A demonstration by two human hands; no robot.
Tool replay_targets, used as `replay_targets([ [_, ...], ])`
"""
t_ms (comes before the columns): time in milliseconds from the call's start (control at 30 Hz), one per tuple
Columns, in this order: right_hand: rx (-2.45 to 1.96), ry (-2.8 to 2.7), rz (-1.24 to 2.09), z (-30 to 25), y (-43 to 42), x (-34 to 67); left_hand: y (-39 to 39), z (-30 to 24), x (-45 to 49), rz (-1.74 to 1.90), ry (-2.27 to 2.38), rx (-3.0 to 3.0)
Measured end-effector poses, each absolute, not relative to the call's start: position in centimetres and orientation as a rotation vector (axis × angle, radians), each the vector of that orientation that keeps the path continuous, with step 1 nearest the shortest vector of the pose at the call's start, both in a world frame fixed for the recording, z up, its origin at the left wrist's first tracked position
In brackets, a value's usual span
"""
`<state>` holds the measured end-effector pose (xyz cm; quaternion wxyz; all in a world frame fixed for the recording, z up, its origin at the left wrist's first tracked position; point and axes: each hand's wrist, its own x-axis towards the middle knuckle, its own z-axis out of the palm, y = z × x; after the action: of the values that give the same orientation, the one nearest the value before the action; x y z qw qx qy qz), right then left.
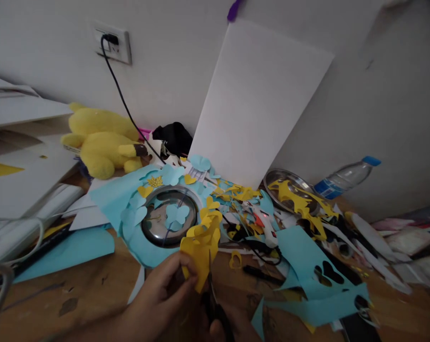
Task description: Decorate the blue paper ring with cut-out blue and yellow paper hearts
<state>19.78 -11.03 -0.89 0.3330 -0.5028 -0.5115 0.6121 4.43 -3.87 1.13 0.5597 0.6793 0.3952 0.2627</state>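
Note:
My left hand (157, 297) pinches a piece of yellow paper (200, 247) with cut-out shapes, held up over the wooden table. My right hand (224, 327) is mostly below the frame edge and grips black scissors (212, 294), whose blades point up into the yellow paper's lower edge. Just behind the paper lies a round steel plate (170, 218) holding blue paper hearts, ringed by blue paper.
Blue and yellow paper scraps (307, 275) litter the table. A second steel plate (289, 190) with yellow scraps, a water bottle (346, 178), a glue gun (264, 223), a yellow plush toy (100, 142), a white board (257, 99) leaning on the wall, and a plugged cable (122, 99).

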Motion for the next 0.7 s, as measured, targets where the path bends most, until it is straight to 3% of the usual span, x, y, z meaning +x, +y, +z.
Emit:
replay_targets([
  [700, -1.304, -1.34, 1.678, -2.7, -11.5, 20.0, -3.4, 0.8, 4.3, 0.934, 0.874, 1.546],
])
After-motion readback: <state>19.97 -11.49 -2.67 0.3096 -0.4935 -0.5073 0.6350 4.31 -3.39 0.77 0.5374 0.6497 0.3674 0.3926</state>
